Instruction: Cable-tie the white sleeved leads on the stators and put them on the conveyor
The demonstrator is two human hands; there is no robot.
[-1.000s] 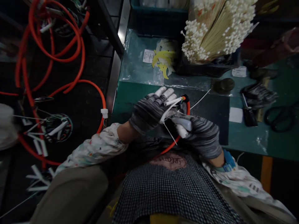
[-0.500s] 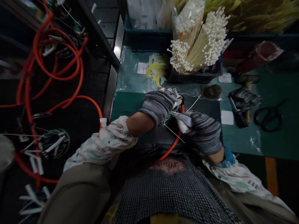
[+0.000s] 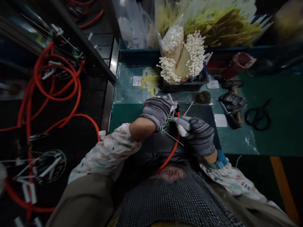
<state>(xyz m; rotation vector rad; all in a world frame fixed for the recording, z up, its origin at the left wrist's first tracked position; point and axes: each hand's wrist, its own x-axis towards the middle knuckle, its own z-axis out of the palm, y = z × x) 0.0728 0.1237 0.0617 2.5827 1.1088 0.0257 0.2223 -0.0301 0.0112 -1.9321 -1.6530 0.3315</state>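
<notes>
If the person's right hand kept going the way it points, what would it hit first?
Probably the orange cable, just past the pale handle gripped in the right hand. The left hand lies beyond it. Depth is hard to judge from this view.

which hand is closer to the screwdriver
Right hand: nearer, to the left of the screwdriver, not touching it. Left hand: farther away, on the far side of the right hand.

The head-worn camera faces forward and steeply down, close above the left hand (image 3: 156, 111) and right hand (image 3: 200, 136).
</notes>
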